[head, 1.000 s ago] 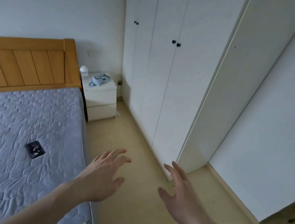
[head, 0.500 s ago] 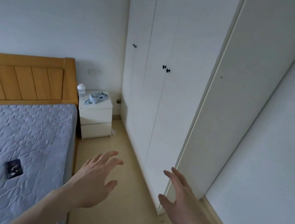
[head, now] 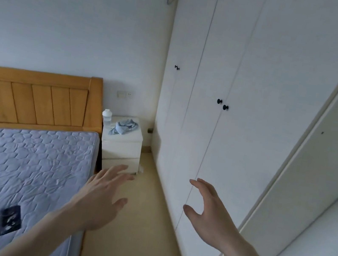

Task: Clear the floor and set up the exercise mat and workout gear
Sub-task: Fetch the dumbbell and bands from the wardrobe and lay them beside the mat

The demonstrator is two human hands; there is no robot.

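Observation:
No mat or workout gear shows in the head view. My left hand (head: 100, 199) floats palm down with spread fingers over the strip of beige floor (head: 142, 230) between the bed and the wardrobe, holding nothing. My right hand (head: 208, 215) hangs beside it, fingers relaxed and thumb apart, close in front of the white wardrobe (head: 207, 134) doors without touching them. The doors are closed and carry small black knobs (head: 222, 104).
A bed with a grey quilted mattress (head: 23, 166) and wooden headboard (head: 34, 98) fills the left. A small dark card (head: 11, 220) lies on the mattress. A white nightstand (head: 122, 144) in the corner bears a bottle (head: 106, 117) and a blue cloth (head: 124, 127).
The view has tilted up and moved closer along the aisle toward the nightstand. Both hands stay raised and empty, at about the same spacing.

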